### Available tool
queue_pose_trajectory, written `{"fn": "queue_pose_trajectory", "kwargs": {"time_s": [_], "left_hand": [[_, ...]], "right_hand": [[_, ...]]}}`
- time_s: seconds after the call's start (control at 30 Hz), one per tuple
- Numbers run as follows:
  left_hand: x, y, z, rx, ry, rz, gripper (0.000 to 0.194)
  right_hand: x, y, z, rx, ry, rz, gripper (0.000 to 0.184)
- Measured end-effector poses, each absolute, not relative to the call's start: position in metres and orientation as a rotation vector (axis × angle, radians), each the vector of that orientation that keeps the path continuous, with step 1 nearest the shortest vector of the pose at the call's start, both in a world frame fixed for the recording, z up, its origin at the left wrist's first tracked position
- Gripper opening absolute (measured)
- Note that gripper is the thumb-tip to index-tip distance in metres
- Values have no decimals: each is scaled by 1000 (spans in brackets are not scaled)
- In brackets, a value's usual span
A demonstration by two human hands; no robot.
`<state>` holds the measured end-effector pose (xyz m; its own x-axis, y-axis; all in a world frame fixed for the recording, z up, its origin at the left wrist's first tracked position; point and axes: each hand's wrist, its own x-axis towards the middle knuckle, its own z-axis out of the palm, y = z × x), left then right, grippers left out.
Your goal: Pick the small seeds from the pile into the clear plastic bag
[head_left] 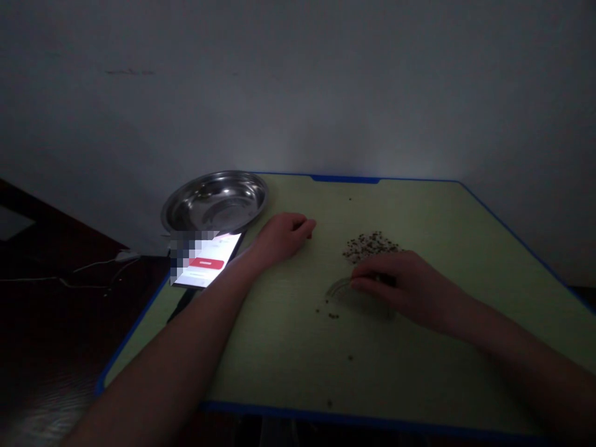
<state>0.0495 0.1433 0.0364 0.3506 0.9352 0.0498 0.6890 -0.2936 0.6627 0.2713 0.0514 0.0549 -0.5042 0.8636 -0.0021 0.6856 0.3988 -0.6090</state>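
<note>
My left hand rests on the green table top in a loose fist, just right of a lit phone and below a shallow steel bowl. What the fist holds, if anything, is hidden. My right hand lies low on the table with its fingertips pressed together, pointing left, right beside a small heap of dark seeds. A few stray seeds lie just left of those fingertips. The scene is dim.
The table has a blue rim and stands against a pale wall. White cables run over the dark floor at the left. Single seeds lie scattered near the table's front edge.
</note>
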Motion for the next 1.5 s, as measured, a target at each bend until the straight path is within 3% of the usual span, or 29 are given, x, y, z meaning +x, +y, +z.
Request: {"fn": "queue_pose_trajectory", "kwargs": {"time_s": [1.5], "left_hand": [[49, 144, 32, 2091, 1363, 629, 35]], "right_hand": [[259, 34, 50, -1105, -2583, 981, 25]]}}
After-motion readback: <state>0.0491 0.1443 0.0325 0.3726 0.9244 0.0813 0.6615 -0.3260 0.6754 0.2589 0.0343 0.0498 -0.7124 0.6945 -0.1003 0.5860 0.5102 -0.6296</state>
